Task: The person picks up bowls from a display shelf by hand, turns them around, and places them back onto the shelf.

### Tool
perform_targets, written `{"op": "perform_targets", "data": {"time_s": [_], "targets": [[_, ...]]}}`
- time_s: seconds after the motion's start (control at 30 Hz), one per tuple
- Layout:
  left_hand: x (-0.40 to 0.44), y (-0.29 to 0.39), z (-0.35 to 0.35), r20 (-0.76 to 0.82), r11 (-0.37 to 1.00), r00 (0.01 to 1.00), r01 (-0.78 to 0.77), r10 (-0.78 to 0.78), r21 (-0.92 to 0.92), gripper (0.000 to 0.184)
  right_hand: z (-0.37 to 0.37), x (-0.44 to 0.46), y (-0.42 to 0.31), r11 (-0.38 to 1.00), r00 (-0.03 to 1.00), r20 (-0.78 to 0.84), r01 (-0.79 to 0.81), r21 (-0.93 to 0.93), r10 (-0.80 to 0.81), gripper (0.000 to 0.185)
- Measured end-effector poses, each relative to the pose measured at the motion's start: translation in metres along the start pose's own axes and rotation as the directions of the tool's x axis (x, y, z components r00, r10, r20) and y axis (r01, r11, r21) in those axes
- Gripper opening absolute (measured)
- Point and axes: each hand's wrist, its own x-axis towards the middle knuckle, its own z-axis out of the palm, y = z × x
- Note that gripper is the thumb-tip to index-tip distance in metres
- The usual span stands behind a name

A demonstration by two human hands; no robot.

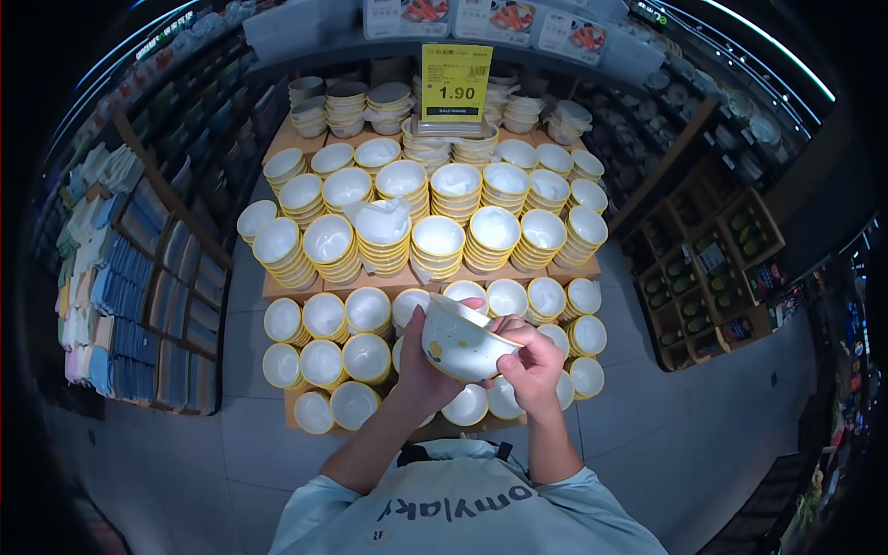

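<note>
A white bowl (470, 350) with yellow and dark painted spots and a yellow rim is held tilted in front of my chest, over the lower display tier. My left hand (424, 365) is closed around its left side. My right hand (535, 363) grips the rim on the right, thumb on the outer side. Something white shows at the bowl's upper edge; whether it is paper or a second bowl I cannot tell. Behind it stand stacks of yellow-rimmed white bowls (438, 239), and more bowls (368, 310) sit on the lower tier.
A yellow price sign (455, 83) reading 1.90 stands on the upper wooden tier (398, 282). White crumpled paper (381, 220) lies in one stack's top bowl. Folded cloths (129, 287) fill a shelf on the left. A wooden rack (708, 277) with compartments stands on the right.
</note>
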Motion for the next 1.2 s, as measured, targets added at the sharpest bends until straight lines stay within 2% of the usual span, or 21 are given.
{"op": "perform_targets", "data": {"time_s": [0.03,0.1,0.13,0.17,0.2,0.23,0.27,0.3,0.4,0.67,0.73,0.83,0.9,0.93,0.97,1.0,1.03,1.1,1.2], "targets": [[-0.001,0.0,-0.003,-0.005,1.0,1.0,0.004,-0.004,-0.001,0.082,-0.002,-0.004,-0.001,1.0,1.0,-0.005,-0.003,0.001,0.003,0.022],[0.003,0.003,-0.001,0.007,0.993,0.995,0.103,-0.103,-0.058,0.081,-0.005,-0.007,-0.006,0.979,0.977,-0.091,-0.199,-0.034,0.195,0.022],[0.005,0.002,0.004,0.006,0.992,0.994,0.113,-0.112,-0.059,0.081,-0.003,-0.006,-0.01,0.979,0.976,-0.101,-0.199,-0.036,0.194,0.022],[0.008,-0.001,0.01,-0.26,0.968,0.965,0.045,0.021,0.248,0.082,0.0,-0.005,-0.015,0.971,0.961,-0.159,-0.235,-0.029,0.228,0.021],[0.01,-0.003,0.015,-0.451,0.842,0.863,0.059,0.227,0.536,0.085,0.003,-0.001,-0.023,0.962,0.941,-0.214,-0.273,-0.02,0.262,0.021],[0.008,-0.005,0.011,-0.452,0.843,0.864,0.063,0.222,0.534,0.085,0.004,0.003,-0.027,0.961,0.94,-0.218,-0.275,-0.022,0.263,0.021],[0.004,-0.006,0.004,-0.295,0.66,0.881,-0.025,0.369,0.751,0.085,0.004,0.007,-0.03,0.945,0.979,-0.127,-0.186,-0.268,0.157,0.02],[0.003,-0.006,0.002,-0.103,0.421,0.879,-0.118,0.466,0.899,0.087,0.006,0.01,-0.032,0.87,0.997,-0.011,-0.069,-0.489,0.073,0.02],[0.002,-0.008,0.003,-0.098,0.365,0.88,-0.09,0.465,0.927,0.094,0.009,0.01,-0.034,0.866,0.998,-0.022,-0.065,-0.496,0.062,0.018],[0.002,-0.009,0.006,-0.115,0.346,0.862,-0.074,0.494,0.935,0.089,0.005,0.015,-0.038,0.868,0.994,0.035,-0.077,-0.49,0.107,0.014],[0.001,-0.006,0.006,-0.121,0.349,0.857,-0.072,0.5,0.935,0.089,0.004,0.016,-0.04,0.878,0.979,0.051,-0.153,-0.454,0.197,0.016],[0.0,-0.003,0.005,-0.147,0.357,0.863,-0.041,0.483,0.933,0.086,0.004,0.018,-0.039,0.88,0.978,0.05,-0.158,-0.448,0.201,0.016],[-0.002,-0.002,0.003,-0.208,0.464,0.865,-0.033,0.458,0.885,0.083,0.006,0.018,-0.039,0.882,0.98,0.031,-0.164,-0.441,0.198,0.016],[-0.002,-0.002,0.003,-0.211,0.466,0.862,-0.032,0.46,0.884,0.083,0.007,0.018,-0.038,0.885,0.981,0.013,-0.168,-0.434,0.193,0.016],[-0.002,-0.002,0.004,-0.251,0.554,0.865,-0.037,0.434,0.831,0.08,0.008,0.017,-0.036,0.885,0.981,0.015,-0.17,-0.434,0.196,0.016],[-0.003,-0.003,0.006,-0.287,0.637,0.868,-0.043,0.405,0.77,0.078,0.009,0.014,-0.034,0.898,0.978,-0.035,-0.201,-0.391,0.204,0.016],[-0.004,-0.003,0.008,-0.289,0.638,0.867,-0.043,0.406,0.769,0.078,0.009,0.012,-0.032,0.91,0.973,-0.086,-0.23,-0.346,0.214,0.016],[-0.005,-0.003,0.012,-0.351,0.771,0.884,-0.016,0.308,0.637,0.071,0.01,0.01,-0.028,0.918,0.976,-0.098,-0.216,-0.332,0.195,0.015],[-0.006,-0.003,0.013,-0.322,0.829,0.912,-0.034,0.254,0.558,0.067,0.004,0.004,-0.024,0.924,0.978,-0.089,-0.21,-0.32,0.191,0.017]]}}
